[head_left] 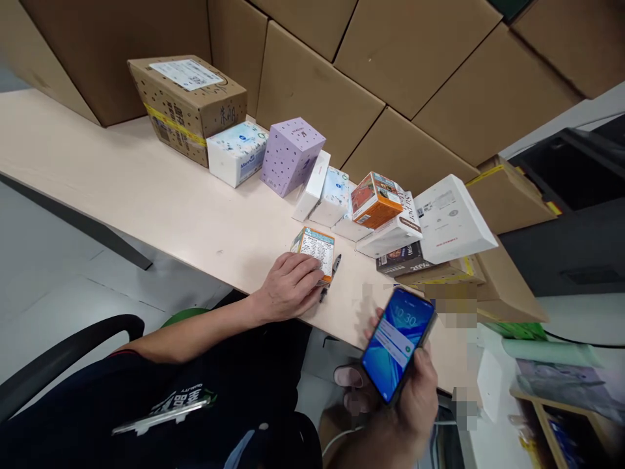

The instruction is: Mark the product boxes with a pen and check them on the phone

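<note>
My left hand (291,285) rests on the pale table (146,189), fingers curled over the near end of a small orange-and-white box (316,248). A black pen (331,276) lies right beside that box and hand. My right hand (415,397) holds a smartphone (398,341) upright near the table's front edge, its screen lit blue with a clock and a notification.
A row of boxes lines the table's back: a taped brown carton (188,104), a white-blue box (237,153), a purple box (291,155), white boxes (454,218) and an orange box (375,199). Large cardboard panels (405,58) stand behind. A chair armrest (63,355) is at lower left.
</note>
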The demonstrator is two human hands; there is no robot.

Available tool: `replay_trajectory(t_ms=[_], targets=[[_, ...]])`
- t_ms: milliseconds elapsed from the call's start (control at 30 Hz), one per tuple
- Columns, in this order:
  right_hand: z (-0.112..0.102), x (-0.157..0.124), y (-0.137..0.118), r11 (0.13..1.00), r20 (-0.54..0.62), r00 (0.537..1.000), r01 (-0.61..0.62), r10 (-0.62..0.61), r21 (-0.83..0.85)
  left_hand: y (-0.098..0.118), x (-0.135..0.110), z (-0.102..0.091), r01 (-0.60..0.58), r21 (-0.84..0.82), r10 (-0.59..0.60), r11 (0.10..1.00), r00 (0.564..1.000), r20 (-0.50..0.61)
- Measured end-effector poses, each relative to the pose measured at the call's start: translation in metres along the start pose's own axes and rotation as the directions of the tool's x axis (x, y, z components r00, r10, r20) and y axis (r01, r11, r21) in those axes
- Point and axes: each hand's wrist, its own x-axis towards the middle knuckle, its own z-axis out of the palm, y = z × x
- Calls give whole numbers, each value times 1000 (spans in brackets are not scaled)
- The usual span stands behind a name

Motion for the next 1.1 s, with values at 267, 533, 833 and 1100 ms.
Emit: replay_trajectory(t_ms=[267,533,833,1100], targets=[[-54,32,59,664,-116,983,7,-141,-747,10,11,8,41,215,-38,976,999,-15],[-63,57,73,551,-39,996,11,-78,-835,-21,8,-22,25,224,-17,974,999,-38],[-66,66,85,566,-34,992,43,-125,-823,-88,-2,-63,128,421,-141,898,990,-1],[-32,55,86,443,-16,793,323,-609,-836,-117,7,-72,173,348,-143,921,984,-110]])
